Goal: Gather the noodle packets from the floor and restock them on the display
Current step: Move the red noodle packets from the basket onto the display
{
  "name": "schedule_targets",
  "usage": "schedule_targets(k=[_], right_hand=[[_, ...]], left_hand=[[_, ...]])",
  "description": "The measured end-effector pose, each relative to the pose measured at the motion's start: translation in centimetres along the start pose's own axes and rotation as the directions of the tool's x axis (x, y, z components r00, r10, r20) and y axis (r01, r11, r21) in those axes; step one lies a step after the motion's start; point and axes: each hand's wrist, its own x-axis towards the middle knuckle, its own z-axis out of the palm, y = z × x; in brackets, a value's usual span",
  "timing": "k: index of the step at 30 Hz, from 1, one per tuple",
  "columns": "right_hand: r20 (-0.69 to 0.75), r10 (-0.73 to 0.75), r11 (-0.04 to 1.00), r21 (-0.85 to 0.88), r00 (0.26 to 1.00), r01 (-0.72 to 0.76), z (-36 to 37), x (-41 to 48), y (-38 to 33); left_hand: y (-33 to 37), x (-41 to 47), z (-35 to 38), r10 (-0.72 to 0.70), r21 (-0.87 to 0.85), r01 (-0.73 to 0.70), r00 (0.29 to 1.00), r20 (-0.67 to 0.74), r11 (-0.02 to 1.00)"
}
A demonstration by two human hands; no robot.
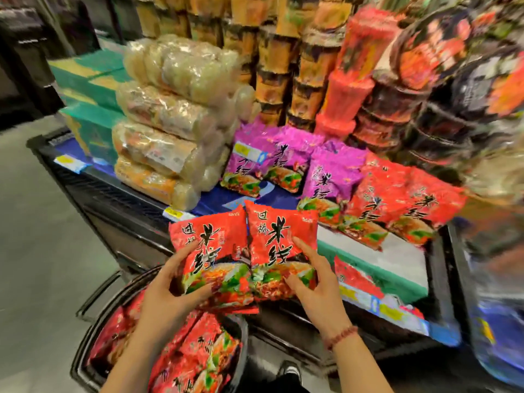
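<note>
Update: we're holding two noodle packets up side by side, inner edges touching. Our left grip (167,290) is curled round the lower left corner of the left red packet (209,251). Our right grip (317,290) pinches the right red packet (280,242) at its lower right, with the thumb on the front and the forefinger laid straight up the wrapper. Both packets are in the air, in front of the display (211,199). Right under the grips is a dark basket (82,338) on the floor (42,251), with spare red packets (198,350) lying in it. Past the grips, purple packets (255,160) stand on the display, and shelved red packets (397,199) sit to their right. Up and left of the grips is a stack of clear-wrapped bundles (170,123). There's a bead bracelet (340,334) on the wrist behind our right grip.
</note>
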Motion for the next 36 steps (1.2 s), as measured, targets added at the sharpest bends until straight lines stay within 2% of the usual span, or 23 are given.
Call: schedule_targets(k=[13, 19, 23, 29, 36], right_hand=[[-0.282, 0.125, 0.992, 0.050, 0.951, -0.115, -17.1, 4.5, 6.9], [-0.364, 0.174, 0.985, 0.053, 0.915, -0.166, -24.0, 5.8, 10.7], [-0.418, 0.170, 0.985, 0.043, 0.892, -0.168, -26.5, 6.4, 12.0], [-0.464, 0.200, 0.979, 0.058, 0.863, -0.195, -26.5, 7.2, 14.2], [-0.491, 0.159, 0.957, -0.135, 0.856, -0.255, -25.3, 10.0, 15.9]], left_hand=[[0.3, 9.8, 19.5, 0.004, -0.057, 0.014, 0.953, 0.304, 0.998], [-0.1, 11.4, 27.1, 0.007, -0.070, 0.018, 0.940, 0.341, 0.997], [-0.7, 12.4, 29.0, -0.010, -0.049, 0.031, 0.926, 0.376, 0.998], [-0.1, 13.0, 29.6, 0.023, 0.017, -0.032, 0.922, 0.386, 0.999], [0.5, 14.3, 30.9, -0.008, 0.016, 0.002, 0.920, 0.391, 1.000]])
